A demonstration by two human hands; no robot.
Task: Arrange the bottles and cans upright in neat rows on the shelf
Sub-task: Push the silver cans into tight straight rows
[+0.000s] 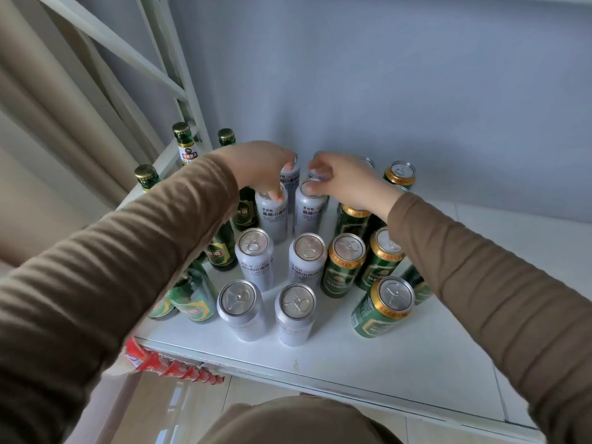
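Several silver cans stand upright in two columns on the white shelf (368, 357). My left hand (259, 168) reaches over the back of the left column, fingers curled down onto the top of a silver can (272, 216). My right hand (349, 184) pinches the rim of the neighbouring silver can (309, 213). To the right stand several green cans with gold rims, one near the front (382, 309). Green glass bottles (185, 142) line the left side, partly hidden by my left sleeve.
The blue-grey wall rises right behind the back row. A white shelf frame (179, 88) and beige curtain stand at the left. Red packaging (166, 363) pokes out under the shelf's front edge. Bare shelf surface lies at the front and right.
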